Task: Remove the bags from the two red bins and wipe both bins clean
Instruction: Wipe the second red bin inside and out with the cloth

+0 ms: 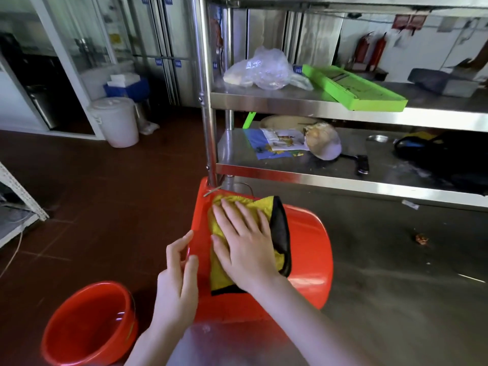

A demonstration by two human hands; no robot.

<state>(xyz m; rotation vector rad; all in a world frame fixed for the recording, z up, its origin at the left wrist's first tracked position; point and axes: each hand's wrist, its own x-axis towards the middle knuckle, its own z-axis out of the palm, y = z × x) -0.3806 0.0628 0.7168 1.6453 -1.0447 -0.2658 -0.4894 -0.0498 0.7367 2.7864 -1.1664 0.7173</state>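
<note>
From the head camera, we are looking down at a red bin lying on its side on the steel table, its base end butting against the shelf post. Our right hand is lying flat with fingers spread wide, pressing a yellow cloth with a black edge against the bin's wall. Our left hand is curling loosely around the bin's rim, fingers part open, thumb near the edge; how firmly it is gripping we cannot tell. Both forearms are running out of frame at the bottom. The bin's mouth is facing left and is hidden from us, so its inside is not showing. A second red bin is standing upright on the brown floor, well apart to the left, empty of any bag, its lower rim cut off by the frame edge. A small scrap is lying on the table to the right, too blurred to name. Bare table is stretching right of the bin.
</note>
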